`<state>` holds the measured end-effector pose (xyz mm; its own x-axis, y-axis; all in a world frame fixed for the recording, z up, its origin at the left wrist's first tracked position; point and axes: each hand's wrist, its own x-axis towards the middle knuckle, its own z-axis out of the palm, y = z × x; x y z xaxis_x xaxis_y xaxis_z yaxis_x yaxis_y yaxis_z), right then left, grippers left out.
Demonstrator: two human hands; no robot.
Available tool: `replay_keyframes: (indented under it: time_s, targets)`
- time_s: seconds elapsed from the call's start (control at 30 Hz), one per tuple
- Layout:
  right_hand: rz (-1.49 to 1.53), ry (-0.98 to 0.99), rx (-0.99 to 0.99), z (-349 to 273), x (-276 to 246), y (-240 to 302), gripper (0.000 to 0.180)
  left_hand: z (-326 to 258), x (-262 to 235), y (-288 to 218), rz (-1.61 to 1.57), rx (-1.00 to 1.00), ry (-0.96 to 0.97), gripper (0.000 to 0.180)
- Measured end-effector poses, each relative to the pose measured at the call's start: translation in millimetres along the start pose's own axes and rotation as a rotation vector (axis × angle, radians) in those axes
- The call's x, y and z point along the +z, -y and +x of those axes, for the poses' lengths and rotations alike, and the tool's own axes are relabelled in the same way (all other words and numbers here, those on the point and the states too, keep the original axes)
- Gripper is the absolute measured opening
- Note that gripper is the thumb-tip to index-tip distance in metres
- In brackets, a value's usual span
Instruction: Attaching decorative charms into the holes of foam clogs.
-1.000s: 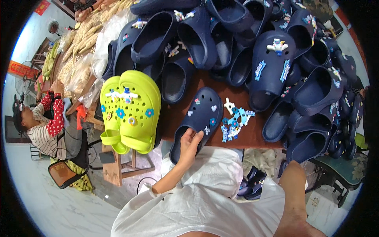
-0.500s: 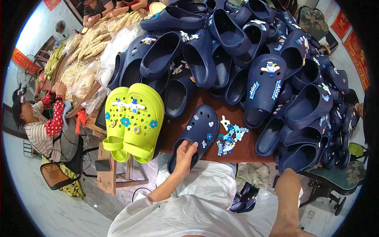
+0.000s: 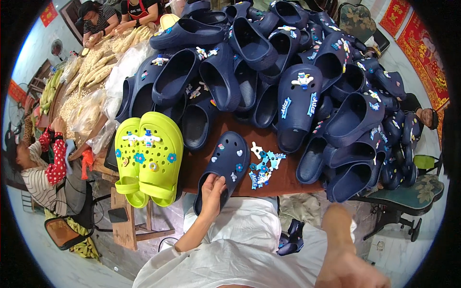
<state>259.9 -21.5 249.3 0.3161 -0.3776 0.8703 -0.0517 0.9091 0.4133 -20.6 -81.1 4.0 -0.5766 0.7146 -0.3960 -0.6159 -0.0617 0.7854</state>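
My left hand [image 3: 211, 191] is closed on the near side of a navy clog [image 3: 230, 153], thumb on top and fingers at its foot opening. The clog rests at the table's front edge, toe away from me, with small charms on its upper. Right of it lies a small pile of loose shoe charms [image 3: 263, 165], blue flowers, white figures and blue banners. My right arm is bent up, and my right hand [image 3: 355, 274] is blurred at the lower edge, close to the camera; its fingers are not clear. Left of the held clog stands a pair of lime green clogs [image 3: 149, 158] with charms.
A large heap of navy clogs [image 3: 223, 72] covers the back and right of the brown-covered table [image 3: 225, 124]. At left, people sit by a table of corn cobs [image 3: 96, 72] and kernels. A wooden stool [image 3: 124, 225] and a green-seated chair [image 3: 408, 194] flank me. Another person [image 3: 425, 117] is behind the heap.
The whole view has shifted, so the table things sit further left. My right hand has come into view at the lower edge. My left hand still grips the same clog.
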Motion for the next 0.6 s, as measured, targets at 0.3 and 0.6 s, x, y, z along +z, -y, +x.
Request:
replay_keyframes:
  time_s: [0.3,0.6]
  targets:
    - [-0.066,0.930,1.338,-167.5,57.5,9.1,0.021,1.8,43.1,-3.7,-0.086,-0.190,0.003,0.011]
    - [0.002,1.078,1.458,-255.5,75.9,45.7,0.029,4.3,42.6,-3.4,-0.128,-0.201,0.022,0.018]
